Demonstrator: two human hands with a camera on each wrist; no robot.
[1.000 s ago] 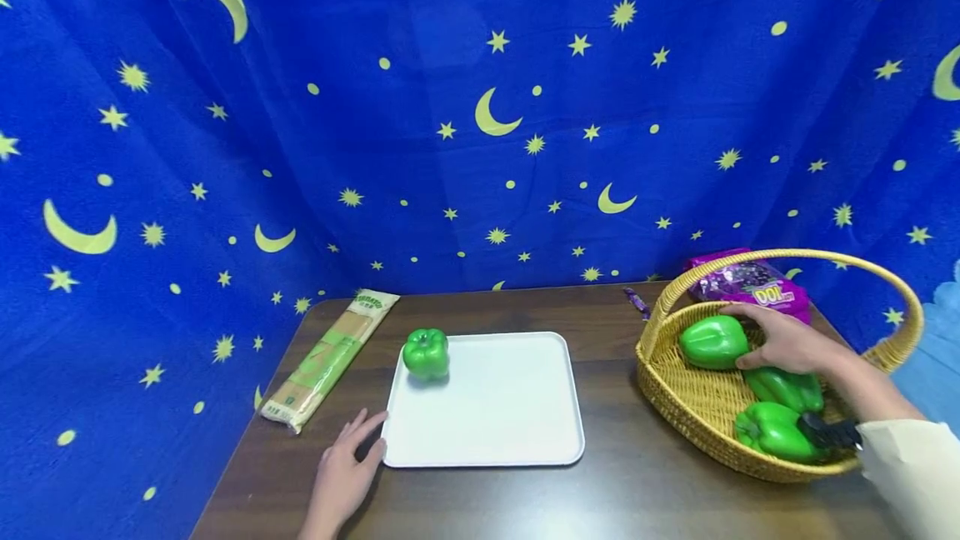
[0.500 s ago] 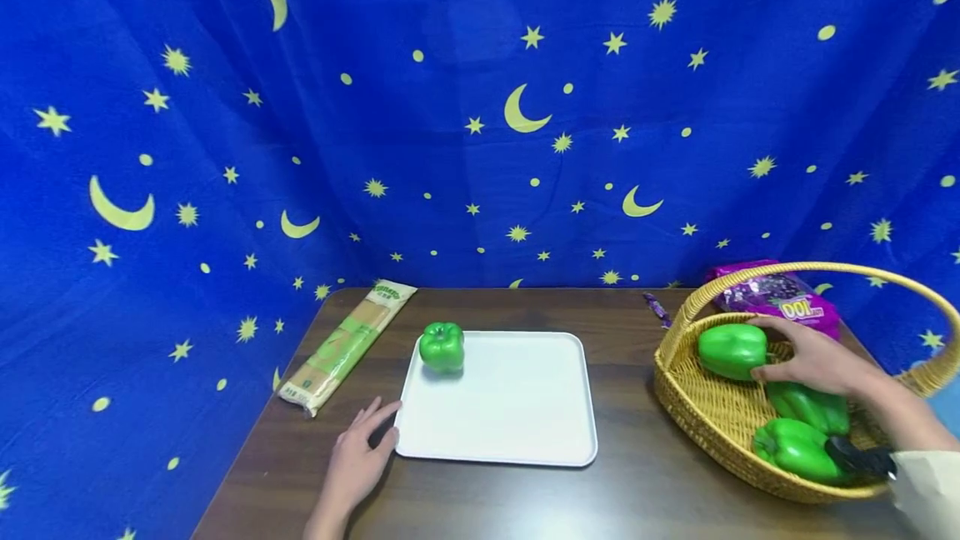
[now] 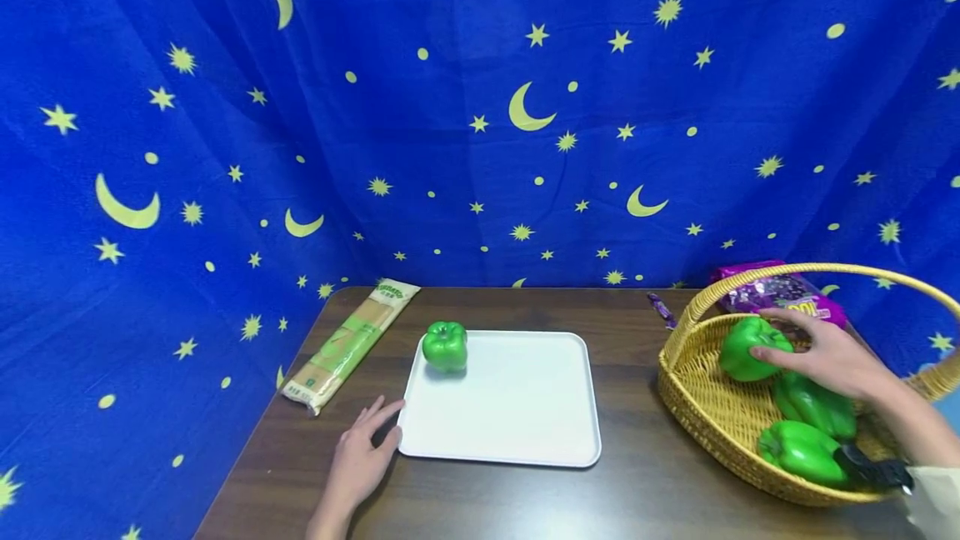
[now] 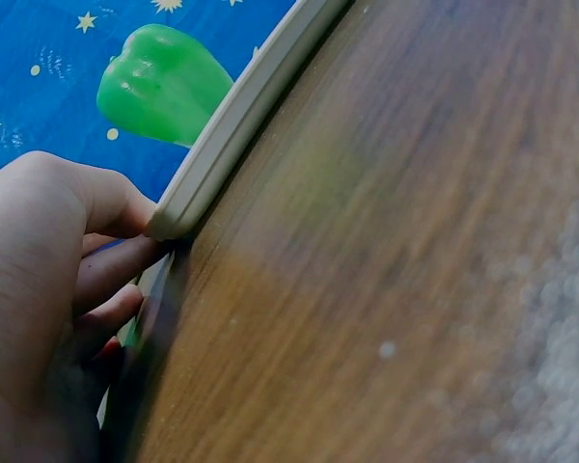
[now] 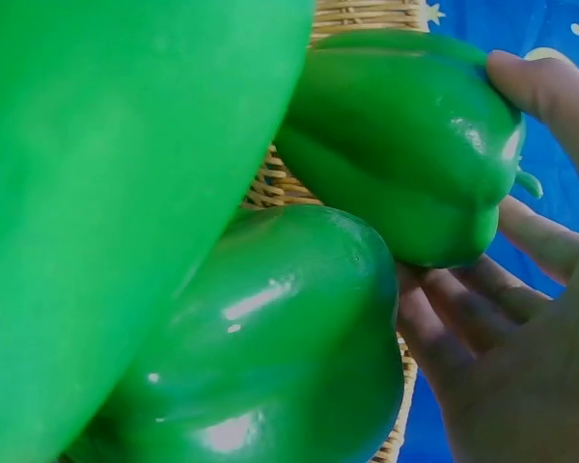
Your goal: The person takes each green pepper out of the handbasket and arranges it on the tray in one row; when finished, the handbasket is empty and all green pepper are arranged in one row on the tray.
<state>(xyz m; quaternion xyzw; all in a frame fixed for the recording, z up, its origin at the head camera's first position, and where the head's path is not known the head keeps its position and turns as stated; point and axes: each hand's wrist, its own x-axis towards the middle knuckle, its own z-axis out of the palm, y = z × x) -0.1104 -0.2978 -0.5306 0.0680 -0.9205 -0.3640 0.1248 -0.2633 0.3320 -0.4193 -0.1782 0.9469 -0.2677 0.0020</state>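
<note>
My right hand [image 3: 832, 357] reaches into a wicker basket [image 3: 693, 394] and grips a green bell pepper [image 3: 750, 348]. In the right wrist view its thumb lies on one side of that bell pepper [image 5: 405, 145], the other fingers on the opposite side near the stem. Two more green bell peppers, one in the middle [image 3: 813, 407] and one nearer the front [image 3: 802, 450], lie in the basket. My left hand [image 3: 360, 457] rests on the table, its fingertips touching the left edge of a white tray [image 3: 510, 407]. Another green bell pepper [image 3: 446, 347] stands upright on the tray's far left corner.
Left of the tray lies a long green-and-tan packet [image 3: 352, 348]. A purple bag [image 3: 780, 290] sits behind the basket, and a small purple wrapped piece [image 3: 662, 310] lies to its left. The basket's tall handle [image 3: 817, 269] arches over my right forearm. A blue star-patterned cloth [image 3: 450, 107] hangs behind the table.
The bell pepper at my right hand has turned from lying sideways to a tilted stance, with my fingers round it. The view has shifted slightly right. My left hand stays at the tray.
</note>
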